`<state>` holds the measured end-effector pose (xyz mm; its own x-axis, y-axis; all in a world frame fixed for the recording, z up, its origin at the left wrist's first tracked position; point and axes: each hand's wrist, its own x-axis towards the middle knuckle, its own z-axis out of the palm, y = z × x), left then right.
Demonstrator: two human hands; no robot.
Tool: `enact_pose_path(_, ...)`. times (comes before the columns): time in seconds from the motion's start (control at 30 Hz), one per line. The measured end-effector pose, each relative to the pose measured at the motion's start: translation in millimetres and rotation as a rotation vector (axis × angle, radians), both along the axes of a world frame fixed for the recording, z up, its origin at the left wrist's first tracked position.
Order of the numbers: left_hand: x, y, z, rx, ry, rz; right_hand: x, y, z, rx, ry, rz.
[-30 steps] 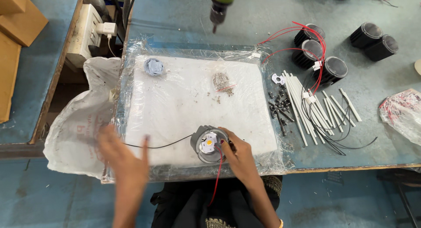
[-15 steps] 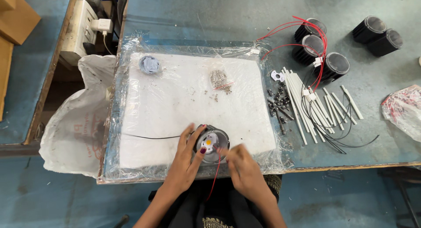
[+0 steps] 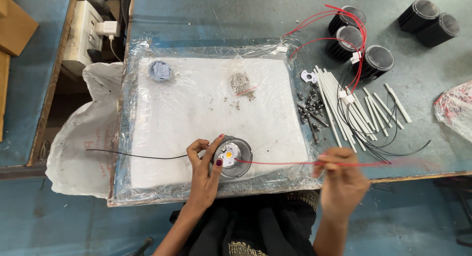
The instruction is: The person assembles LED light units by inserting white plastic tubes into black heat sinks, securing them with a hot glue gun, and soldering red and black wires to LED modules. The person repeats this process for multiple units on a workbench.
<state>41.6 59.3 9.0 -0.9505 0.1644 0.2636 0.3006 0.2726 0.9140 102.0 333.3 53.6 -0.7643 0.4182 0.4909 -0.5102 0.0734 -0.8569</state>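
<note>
Two bare hands over a plastic-wrapped white pad (image 3: 196,108) on the counter; left hand (image 3: 205,170), fingers holding a round grey lamp housing (image 3: 234,156), yellow centre, near the pad's front edge; right hand (image 3: 341,180), fingers pinching its red wire (image 3: 285,162) taut.

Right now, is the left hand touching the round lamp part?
Touching. The head view shows the left hand with its fingers curled against the rim of the round lamp part, no gap between them.

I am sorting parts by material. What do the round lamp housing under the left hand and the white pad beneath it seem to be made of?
Round grey lamp housing: probably metal, judging by its dull silvery rim.
White rectangular pad: looks like soft foam or fibre, matte, wrapped in glossy clear plastic film that wrinkles and glints.
</note>
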Motion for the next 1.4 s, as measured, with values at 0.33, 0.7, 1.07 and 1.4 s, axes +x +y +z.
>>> enact_pose_path(0.33,-6.7,-6.2,-2.0,0.154,-0.079,-0.071,6.9,-18.5,-7.5,0.178,-0.581,0.518)
enact_pose_path(0.7,-7.8,-13.5,-6.8,0.22,-0.072,-0.143,-19.7,-70.8,5.5,0.033,-0.957,0.805)
enact_pose_path(1.07,-8.9,-17.6,-11.6,0.216,-0.081,-0.172,-31.2,-74.8,-9.2,-0.102,-0.898,0.87)
enact_pose_path(1.4,-10.1,-17.7,-14.7,0.237,-0.082,-0.197,-31.5,-77.9,-13.7,-0.105,-0.896,0.834)
